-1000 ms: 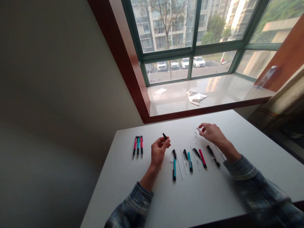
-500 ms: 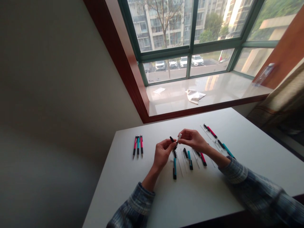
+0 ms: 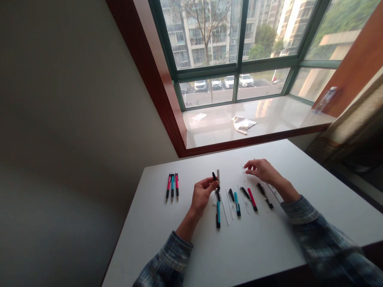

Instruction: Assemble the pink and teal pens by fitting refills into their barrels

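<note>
Windowsill (image 3: 206,133) bears a bottle (image 3: 326,99); left hand (image 3: 202,195) holds pen parts (image 3: 214,175).

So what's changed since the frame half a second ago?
The bare right hand has let go of the short whitish tube and moved right, away from the bare left hand, to beside small clear parts on the white table. The left hand now holds the tube alongside the black pen part it already had. Unchanged: three pens, two pink, one teal, lying at left.
</note>
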`<state>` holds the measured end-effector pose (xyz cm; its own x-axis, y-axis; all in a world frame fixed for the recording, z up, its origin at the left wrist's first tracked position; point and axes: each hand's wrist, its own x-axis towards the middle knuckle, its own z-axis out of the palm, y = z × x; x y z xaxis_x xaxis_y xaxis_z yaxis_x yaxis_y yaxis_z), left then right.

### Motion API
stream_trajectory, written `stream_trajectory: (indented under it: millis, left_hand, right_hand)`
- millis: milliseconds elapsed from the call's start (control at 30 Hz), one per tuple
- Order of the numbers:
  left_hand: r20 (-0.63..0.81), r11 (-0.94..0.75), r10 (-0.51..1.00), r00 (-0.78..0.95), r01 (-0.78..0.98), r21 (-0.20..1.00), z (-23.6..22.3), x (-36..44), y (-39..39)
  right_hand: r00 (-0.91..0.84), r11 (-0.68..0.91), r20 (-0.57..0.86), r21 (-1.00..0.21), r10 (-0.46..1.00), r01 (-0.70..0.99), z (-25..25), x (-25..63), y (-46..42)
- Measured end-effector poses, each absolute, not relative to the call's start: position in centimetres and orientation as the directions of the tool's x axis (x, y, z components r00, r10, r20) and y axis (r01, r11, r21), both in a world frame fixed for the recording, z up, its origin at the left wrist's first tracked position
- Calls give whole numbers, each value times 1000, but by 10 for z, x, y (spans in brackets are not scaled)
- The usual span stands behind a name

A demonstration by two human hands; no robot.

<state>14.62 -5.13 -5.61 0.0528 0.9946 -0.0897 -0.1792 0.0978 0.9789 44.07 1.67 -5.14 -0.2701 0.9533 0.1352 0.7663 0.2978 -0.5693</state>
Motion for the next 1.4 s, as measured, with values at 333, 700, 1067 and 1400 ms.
stream_trajectory:
  millis: [333,700,1067,1400]
  left_hand:
    - [-60,67,996,65,-113,991,-55,146,-52]
    - [-19,25,995,98,-53,998,-51,149,-59]
    - [22,-8,994,107,-127,992,-53,147,-60]
    - [61,-53,992,113,-68,996,-52,144,-60]
  right_hand:
    - [-192,257,173,-702,966,664,-58,439,21]
    - [-24,128,127,-992,992,11,-53,405,-14]
    - [-172,99,97,-995,980,6,-47,344,-37]
    - [-159,166,154,-984,975,68,-49,339,-38]
